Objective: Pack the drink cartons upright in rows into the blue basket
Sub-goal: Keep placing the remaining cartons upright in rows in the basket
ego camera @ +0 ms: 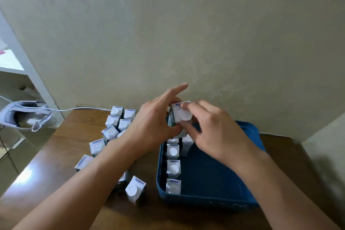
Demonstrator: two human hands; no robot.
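Where both arms cross, several loose white drink cartons (pixel 112 132) hide. Left hand (pixel 153 127) and right hand (pixel 214 132) grip one capped white carton (pixel 181 113) above the blue plastic basket (pixel 205 198).

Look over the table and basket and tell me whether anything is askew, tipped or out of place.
Little stands out. One carton at the table's left edge leans, not upright like its neighbours. Both hands hold a carton above the blue basket, whose left-wall row stands straight.

Wooden table (pixel 56 157) bears cartons (pixel 119 119) and blue basket (pixel 205 200).
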